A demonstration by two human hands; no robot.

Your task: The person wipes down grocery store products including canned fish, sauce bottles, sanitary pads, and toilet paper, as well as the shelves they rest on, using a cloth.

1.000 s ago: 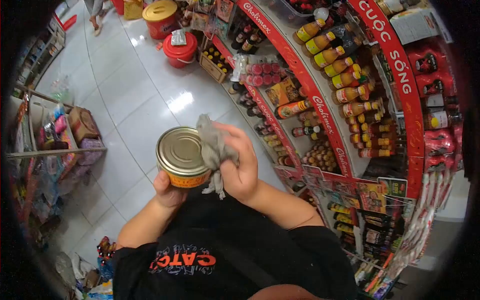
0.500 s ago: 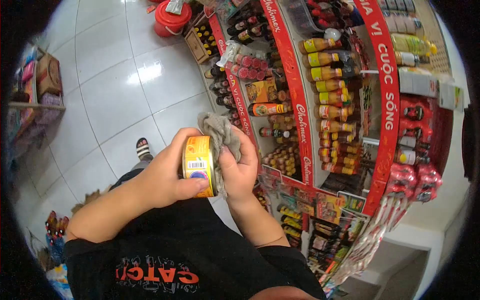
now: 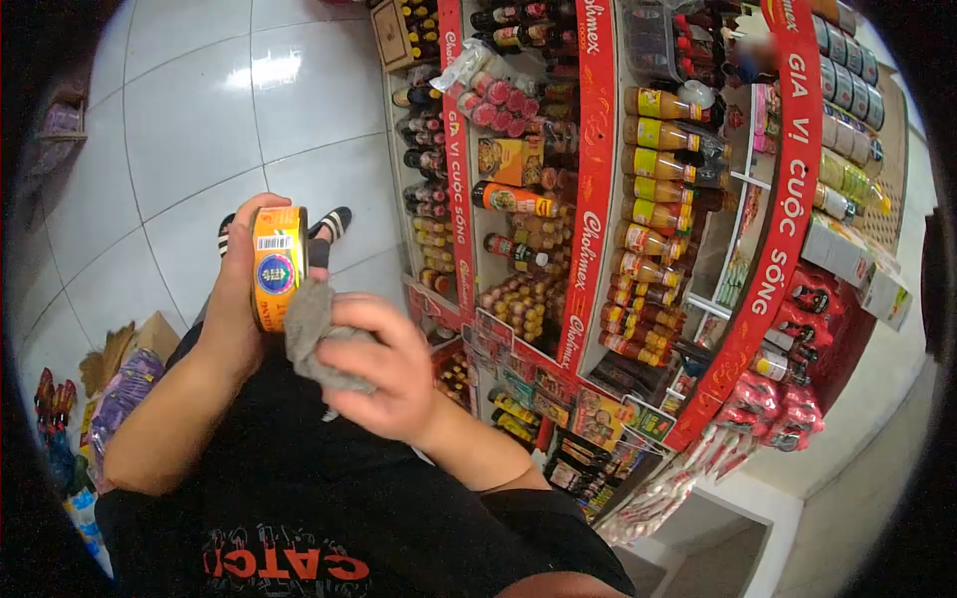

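A person in a black shirt (image 3: 419, 508) grips a yellow can (image 3: 276, 267) in the left hand (image 3: 234, 299), the can's printed side showing and its rimmed end turned right, held up above a tiled floor (image 3: 189, 149). The right hand (image 3: 389, 374), blurred, is bunched around a grey cloth (image 3: 311, 321) at the can's lower right edge; whether the cloth presses on the metal cannot be told. The step in hand looks to be wiping the can's rim or end. Another pass would call for a firm left grip, the cloth laid flat against the metal and a small turn of the can to bring up covered parts. The left hand hides the can's left end and the cloth masks a stretch of the right rim, so both stand in the way there. Well to the right of the can, red-edged shelves (image 3: 590, 179) carry rows of bottles (image 3: 653, 214). Beyond the can, striped sandals (image 3: 340, 221) show on the floor; below and left of it lie purple packs (image 3: 130, 389).
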